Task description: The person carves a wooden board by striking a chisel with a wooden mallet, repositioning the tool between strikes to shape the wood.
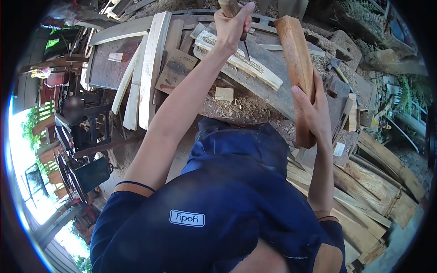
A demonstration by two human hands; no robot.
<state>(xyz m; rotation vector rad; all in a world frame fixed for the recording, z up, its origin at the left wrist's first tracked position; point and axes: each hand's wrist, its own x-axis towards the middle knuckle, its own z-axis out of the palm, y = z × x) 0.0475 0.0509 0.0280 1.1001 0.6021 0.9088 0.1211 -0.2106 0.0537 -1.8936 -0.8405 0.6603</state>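
Observation:
My left hand is closed around the wooden handle of a chisel, fist upright, blade pointing down. The blade's tip is right at a rough slot cut along a pale wooden bar, which lies slantwise on the bench. Off to the right, my right hand grips a long, thick brown wooden block near its lower end, thumb across the near face. The block's far end reaches up beside the chisel, apart from it.
Sawdust and shavings cover the bench around a small wood block. Long planks lie at the left beside a flat board. A hammer rests at the right. Stacked timber lies lower right.

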